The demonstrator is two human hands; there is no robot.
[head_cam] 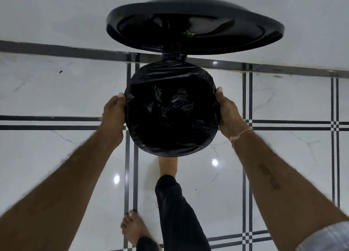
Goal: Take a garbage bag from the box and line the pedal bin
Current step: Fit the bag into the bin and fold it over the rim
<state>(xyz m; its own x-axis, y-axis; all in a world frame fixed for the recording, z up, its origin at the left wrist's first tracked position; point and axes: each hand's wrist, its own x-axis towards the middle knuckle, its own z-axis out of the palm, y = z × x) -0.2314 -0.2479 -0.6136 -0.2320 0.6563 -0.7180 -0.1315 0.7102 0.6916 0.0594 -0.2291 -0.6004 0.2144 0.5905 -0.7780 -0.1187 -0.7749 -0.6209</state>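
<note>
A round black pedal bin stands on the tiled floor below me, its lid (194,24) raised and tilted back towards the wall. A black garbage bag (170,77) fills the bin, its edge folded over the rim all around and its crumpled bottom visible inside. My left hand (113,113) presses against the bag on the bin's left side. My right hand (228,115) presses against the bag on the right side. Both hands grip the bag's folded edge at the rim. The garbage bag box is out of view.
My right foot (168,165) reaches under the bin's front edge, where the pedal is hidden. My left foot (134,230) stands on the white glossy floor tiles with dark stripes. A white wall with a dark skirting strip (56,49) rises right behind the bin.
</note>
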